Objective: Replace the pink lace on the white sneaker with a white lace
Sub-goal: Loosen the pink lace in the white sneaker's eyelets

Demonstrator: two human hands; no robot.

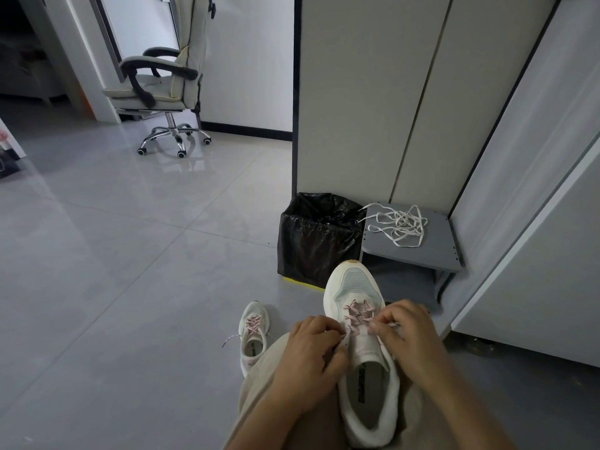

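Resting on the person's beige-trousered lap, nearest the camera, is the white mesh sneaker (355, 285), toe pointing away and its opening towards the body. Its pink flat lace with dark flecks (358, 315) crosses the eyelets in several rows, so the unlacing step is in hand and looks barely begun.

Both hands work at the top eyelets. The left hand (311, 355) has its fingers (334, 344) curled in at the sneaker's left side, apparently pinching a strand of the pink lace. The right hand (409, 336) has its fingers (378, 323) closed on the lace at the right side, with a flecked end showing just beside them.

The replacement, a long white flat lace (399, 227), lies in a loose tangle on a low grey stool (438, 251) beyond the sneaker, well apart from both hands. A bin lined with a black plastic bag (319, 235) stands just beside the stool. A second white sneaker with a pink lace (253, 336) sits on the grey tiled floor (130, 271) to the left.

Next, I judge, each crossing must be drawn out of its eyelets, row by row towards the toe, until the pink lace comes free. Only then does the white lace need fetching and untangling.
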